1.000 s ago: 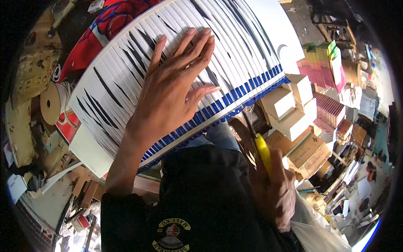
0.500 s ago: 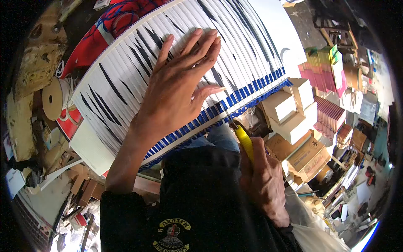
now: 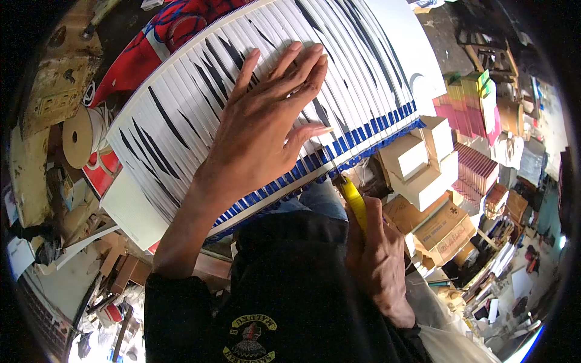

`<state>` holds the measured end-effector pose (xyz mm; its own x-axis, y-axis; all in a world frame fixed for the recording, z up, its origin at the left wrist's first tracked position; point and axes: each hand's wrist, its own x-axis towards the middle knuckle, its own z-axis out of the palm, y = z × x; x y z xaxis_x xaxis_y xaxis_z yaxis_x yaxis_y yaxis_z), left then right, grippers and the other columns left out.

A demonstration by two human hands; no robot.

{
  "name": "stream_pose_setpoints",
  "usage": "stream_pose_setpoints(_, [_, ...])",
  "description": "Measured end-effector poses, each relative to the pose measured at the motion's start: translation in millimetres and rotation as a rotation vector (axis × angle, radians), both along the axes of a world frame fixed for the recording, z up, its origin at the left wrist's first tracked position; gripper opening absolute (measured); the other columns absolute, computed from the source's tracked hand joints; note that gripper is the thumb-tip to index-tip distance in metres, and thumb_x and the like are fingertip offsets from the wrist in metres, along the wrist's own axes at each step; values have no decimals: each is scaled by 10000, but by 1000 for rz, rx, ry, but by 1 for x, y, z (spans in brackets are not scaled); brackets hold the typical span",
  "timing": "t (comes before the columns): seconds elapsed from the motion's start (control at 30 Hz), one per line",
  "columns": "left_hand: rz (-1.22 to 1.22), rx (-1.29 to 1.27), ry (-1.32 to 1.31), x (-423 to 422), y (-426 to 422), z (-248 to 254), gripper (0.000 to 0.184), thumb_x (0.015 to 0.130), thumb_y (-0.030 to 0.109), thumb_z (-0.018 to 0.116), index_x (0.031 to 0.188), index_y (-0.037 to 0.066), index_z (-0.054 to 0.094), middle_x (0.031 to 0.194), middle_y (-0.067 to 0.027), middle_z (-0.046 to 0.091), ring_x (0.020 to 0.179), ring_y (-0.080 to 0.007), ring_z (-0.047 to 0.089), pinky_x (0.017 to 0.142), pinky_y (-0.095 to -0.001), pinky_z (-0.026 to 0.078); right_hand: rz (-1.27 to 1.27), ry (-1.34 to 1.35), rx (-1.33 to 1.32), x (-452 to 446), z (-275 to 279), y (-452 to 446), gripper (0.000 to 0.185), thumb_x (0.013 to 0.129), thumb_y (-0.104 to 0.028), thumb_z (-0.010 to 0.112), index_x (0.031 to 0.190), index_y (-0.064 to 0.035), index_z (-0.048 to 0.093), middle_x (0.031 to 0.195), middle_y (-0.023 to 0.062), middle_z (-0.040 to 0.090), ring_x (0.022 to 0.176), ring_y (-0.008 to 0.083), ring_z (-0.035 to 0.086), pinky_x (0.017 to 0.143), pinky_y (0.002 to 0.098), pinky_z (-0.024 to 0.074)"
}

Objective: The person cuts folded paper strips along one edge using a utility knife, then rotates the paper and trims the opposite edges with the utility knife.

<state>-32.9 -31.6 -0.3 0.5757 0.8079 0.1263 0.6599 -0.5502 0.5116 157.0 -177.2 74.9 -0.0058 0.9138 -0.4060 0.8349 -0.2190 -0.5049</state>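
Observation:
A long row of white strips with ragged black slivers between them [image 3: 181,115] runs across the upper middle, packed side by side like book spines. Blue bands [image 3: 370,127] and a pale ruled strip line its near edge. My left hand [image 3: 257,130] lies flat over the row, fingers spread, gripping nothing. At the near edge, right of centre, my right hand [image 3: 380,257] is closed around a yellow-handled utility knife [image 3: 353,202]. Its tip points up to the blue edge; I cannot tell whether the blade touches it.
White open boxes [image 3: 407,156] and a brown cardboard carton [image 3: 446,228] stand at the right, beside stacks of pink-edged sheets [image 3: 475,103]. On the left is a spool [image 3: 78,137] of white tape. Red fabric [image 3: 130,72] lies behind the row.
The row and my left hand appear shifted slightly to the right in view. The knife stays by the near edge in my right hand, with its tip slightly lower.

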Motion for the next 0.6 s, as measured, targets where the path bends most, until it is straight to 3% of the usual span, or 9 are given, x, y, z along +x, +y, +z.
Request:
stream_pose_setpoints(0.03, [-1, -3, 7, 0, 0, 0, 758, 912, 277, 686, 1561, 57, 363, 1632, -127, 346, 1525, -324, 282, 1227, -570, 140, -39, -14, 39, -3, 0, 1, 184, 985, -33, 593, 1152, -34, 515, 813, 240, 673, 661, 429, 680, 534, 496, 497])
stream_pose_setpoints(0.17, [-1, 17, 3, 0, 0, -3, 760, 911, 285, 687, 1561, 62, 363, 1634, -124, 343, 1526, -325, 280, 1227, -574, 138, -14, -57, 32, -2, -2, -5, 183, 990, -35, 583, 1151, -35, 497, 780, 241, 660, 636, 420, 673, 519, 499, 486])
stream_pose_setpoints(0.23, [-3, 13, 11, 0, 0, -2, 757, 913, 290, 684, 1561, 62, 364, 1634, -122, 343, 1525, -327, 281, 1227, -576, 138, 31, -69, -104, -2, 4, 0, 534, 945, -117, 644, 1407, -37, 391, 880, 203, 668, 673, 401, 689, 519, 489, 531])
stream_pose_setpoints(0.27, [-2, 10, 20, 0, 0, -2, 755, 915, 294, 682, 1560, 62, 365, 1634, -121, 344, 1524, -329, 281, 1226, -578, 139, 26, -69, -104, -3, 9, 1, 534, 945, -117, 644, 1407, -37, 391, 880, 203, 668, 673, 401, 689, 519, 489, 531])
stream_pose_setpoints(0.33, [-4, 7, 19, 1, 0, 0, 754, 917, 295, 680, 1561, 63, 363, 1633, -121, 345, 1524, -330, 281, 1226, -579, 140, 29, -114, -78, -5, 17, 5, 184, 983, -41, 583, 1134, -34, 478, 736, 235, 644, 601, 418, 657, 510, 511, 481])
stream_pose_setpoints(0.47, [0, 11, -7, 0, 0, -1, 751, 921, 290, 677, 1564, 63, 361, 1632, -120, 348, 1522, -333, 284, 1224, -582, 143, 28, -135, -123, -3, 15, 5, 179, 978, -43, 585, 1114, -37, 469, 728, 232, 640, 594, 421, 648, 507, 511, 476])
stream_pose_setpoints(0.53, [-5, 8, 2, 0, 0, -2, 753, 921, 292, 677, 1564, 64, 360, 1633, -120, 346, 1522, -333, 285, 1224, -582, 142, 80, -121, -187, 2, 12, 7, 549, 970, -156, 605, 1443, -41, 352, 817, 206, 656, 624, 421, 664, 527, 516, 523])
stream_pose_setpoints(0.6, [-9, 9, 8, 0, 1, -3, 754, 922, 293, 678, 1565, 64, 358, 1634, -120, 344, 1522, -333, 285, 1224, -583, 141, 68, -125, -238, 4, 21, 7, 545, 972, -149, 595, 1444, -40, 347, 814, 208, 657, 631, 426, 664, 530, 521, 520])
